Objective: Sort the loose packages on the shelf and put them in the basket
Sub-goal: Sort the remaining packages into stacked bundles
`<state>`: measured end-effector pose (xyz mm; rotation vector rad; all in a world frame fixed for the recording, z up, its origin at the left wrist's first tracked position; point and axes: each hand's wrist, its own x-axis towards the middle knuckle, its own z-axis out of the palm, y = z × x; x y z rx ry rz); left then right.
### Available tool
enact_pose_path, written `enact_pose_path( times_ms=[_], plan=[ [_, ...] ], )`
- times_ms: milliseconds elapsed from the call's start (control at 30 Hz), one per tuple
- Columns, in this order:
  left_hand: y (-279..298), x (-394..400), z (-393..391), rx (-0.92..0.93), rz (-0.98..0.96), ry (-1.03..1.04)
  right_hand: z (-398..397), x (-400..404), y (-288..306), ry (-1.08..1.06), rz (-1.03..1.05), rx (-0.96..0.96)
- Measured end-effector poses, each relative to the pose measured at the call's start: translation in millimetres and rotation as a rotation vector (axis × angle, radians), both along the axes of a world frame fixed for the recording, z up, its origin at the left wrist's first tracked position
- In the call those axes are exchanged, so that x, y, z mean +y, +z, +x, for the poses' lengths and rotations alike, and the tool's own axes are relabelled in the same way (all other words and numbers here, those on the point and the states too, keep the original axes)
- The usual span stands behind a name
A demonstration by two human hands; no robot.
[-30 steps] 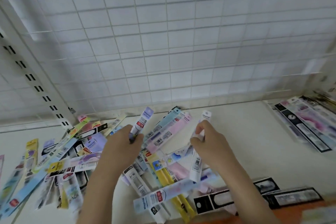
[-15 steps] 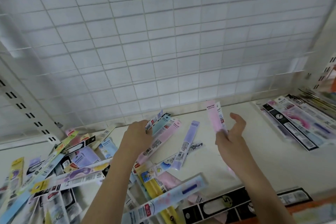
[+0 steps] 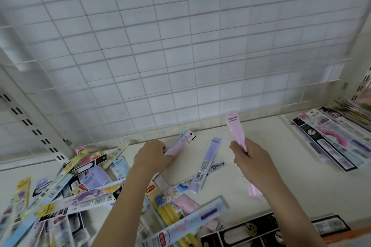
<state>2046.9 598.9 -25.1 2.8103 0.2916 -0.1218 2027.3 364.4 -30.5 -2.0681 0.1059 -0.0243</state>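
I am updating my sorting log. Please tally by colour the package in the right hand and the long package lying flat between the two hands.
Pink package, held in the right hand: 1
Lilac package, flat on the shelf: 1
Total: 2

shop shelf (image 3: 251,146), wire grid back panel (image 3: 180,46), slotted upright (image 3: 34,126), heaps of barcoded retail packages (image 3: 80,196)

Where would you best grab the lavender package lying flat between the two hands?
Pinch the lavender package across its narrow width at the far, upper end, coming from above. That end lies bare on the shelf, while the near end overlaps other packages.
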Motion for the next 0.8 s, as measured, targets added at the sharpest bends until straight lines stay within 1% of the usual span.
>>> enact_pose_path(
  times_ms=[67,267,400,633,800],
  plan=[
    [3,4,-1,-0.012,-0.025,-0.012,1,-1,0,0.012,-0.013,-0.008],
    [21,21,-11,-0.022,-0.275,-0.013,5,-3,-5,0.046,-0.034,-0.004],
    [33,30,-17,-0.017,-0.340,-0.017,5,-3,-9,0.068,-0.058,0.003],
    [42,33,-30,0.034,-0.621,0.013,4,-2,-12,0.085,-0.084,0.005],
    [44,32,-36,0.022,-0.586,-0.032,2,0,-5,0.129,-0.089,-0.017]
  ],
)
